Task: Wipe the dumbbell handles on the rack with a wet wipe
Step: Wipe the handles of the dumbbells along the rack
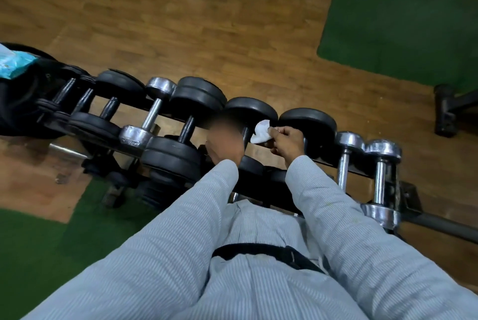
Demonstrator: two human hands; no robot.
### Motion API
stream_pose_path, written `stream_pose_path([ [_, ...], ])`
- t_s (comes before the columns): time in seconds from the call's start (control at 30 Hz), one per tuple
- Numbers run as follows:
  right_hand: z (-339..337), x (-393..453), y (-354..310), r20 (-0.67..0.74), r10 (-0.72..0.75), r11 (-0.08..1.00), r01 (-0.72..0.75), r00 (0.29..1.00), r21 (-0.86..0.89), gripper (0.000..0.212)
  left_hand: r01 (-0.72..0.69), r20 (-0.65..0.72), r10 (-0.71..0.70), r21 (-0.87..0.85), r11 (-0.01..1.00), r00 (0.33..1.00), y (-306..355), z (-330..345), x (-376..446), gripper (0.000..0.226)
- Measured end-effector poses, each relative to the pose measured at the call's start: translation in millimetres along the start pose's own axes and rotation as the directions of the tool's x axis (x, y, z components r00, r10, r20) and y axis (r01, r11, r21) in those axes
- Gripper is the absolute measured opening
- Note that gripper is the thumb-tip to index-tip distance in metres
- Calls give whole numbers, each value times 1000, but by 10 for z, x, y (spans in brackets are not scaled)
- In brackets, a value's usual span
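A row of black and chrome dumbbells lies across a black rack [411,209]. My right hand [287,140] pinches a crumpled white wet wipe [261,132] right beside the dark handle [245,136] of a black dumbbell [251,110] in the middle of the row. My left hand [223,142] is on the left side of that same handle; it is blurred, so its grip cannot be made out. Both arms wear pale striped sleeves.
A blue wipe packet [13,62] rests on the weights at the far left. Chrome dumbbells [380,177] stand at the rack's right end. Wooden floor and green mats [403,22] lie behind the rack; a black bench foot [443,110] is at the right.
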State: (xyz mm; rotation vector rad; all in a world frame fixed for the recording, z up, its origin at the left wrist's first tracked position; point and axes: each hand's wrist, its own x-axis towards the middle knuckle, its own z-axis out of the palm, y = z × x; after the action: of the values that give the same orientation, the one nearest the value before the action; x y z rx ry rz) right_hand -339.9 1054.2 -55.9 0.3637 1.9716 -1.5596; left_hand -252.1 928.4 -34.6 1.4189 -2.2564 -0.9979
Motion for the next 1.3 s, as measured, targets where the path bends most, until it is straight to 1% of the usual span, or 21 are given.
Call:
stream_pose_path([
  [0.07, -37, -15, 15, -29, -37, 999, 36, 999, -29, 20, -43, 7, 43, -21, 999, 999, 89, 17, -129, 13],
  [0.13, -81, -37, 40, -63, -58, 998, 57, 996, -14, 27, -91, 18, 92, -37, 995, 996, 135, 38, -245, 11],
  [0.27, -211, -109, 71, -100, -57, 995, 65, 993, 77, 37, -165, 65, 169, -57, 985, 983, 231, 70, -396, 13],
  [0.33, -278, -129, 103, -118, -36, 990, 52, 992, 134, 41, -191, 121, 200, -86, 978, 972, 265, 113, -455, 15],
  [0.47, -384, -199, 134, -138, -4, 967, 39, 990, 252, 38, -240, 227, 267, -141, 961, 937, 323, 190, -541, 15],
  [0.6, -527, -347, 52, -186, 76, 910, 9, 980, 415, 26, -245, 274, 292, -192, 950, 916, 348, 255, -613, 13],
  [0.67, -616, -463, 11, -134, 124, 867, -42, 983, 497, 25, -234, 281, 293, -225, 946, 914, 343, 299, -679, 12],
  [0.73, -699, -607, -3, -57, 135, 832, -82, 989, 548, 26, -213, 286, 282, -250, 945, 916, 318, 340, -767, 9],
  [0.83, -801, -733, 55, -26, 90, 835, -62, 996, 547, 37, -190, 292, 276, -291, 938, 916, 262, 418, -921, 10],
  [0.9, -860, -790, 96, -81, 76, 830, -18, 994, 558, 44, -172, 300, 262, -294, 940, 917, 251, 464, -1043, 14],
  [1.0, -930, -845, 136, -191, 89, 830, 33, 978, 557, 41, -137, 296, 213, -258, 956, 931, 284, 505, -1180, 22],
  [1.07, -975, -838, 137, -253, 113, 845, 41, 961, 534, 30, -141, 287, 209, -240, 961, 935, 314, 514, -1211, 24],
  [1.1, -995, -824, 130, -281, 123, 860, 39, 952, 508, 23, -138, 284, 203, -230, 963, 937, 326, 523, -1211, 24],
  [1.17, -1040, -768, 111, -319, 126, 902, 26, 939, 431, 16, -112, 276, 167, -204, 973, 946, 351, 542, -1201, 25],
  [1.27, -1064, -600, 60, -284, 103, 964, -26, 953, 264, 14, -71, 261, 117, -180, 981, 958, 366, 621, -1177, 26],
  [1.3, -1055, -506, 47, -262, 72, 987, -32, 962, 155, 14, -59, 250, 102, -171, 983, 963, 363, 662, -1170, 26],
])
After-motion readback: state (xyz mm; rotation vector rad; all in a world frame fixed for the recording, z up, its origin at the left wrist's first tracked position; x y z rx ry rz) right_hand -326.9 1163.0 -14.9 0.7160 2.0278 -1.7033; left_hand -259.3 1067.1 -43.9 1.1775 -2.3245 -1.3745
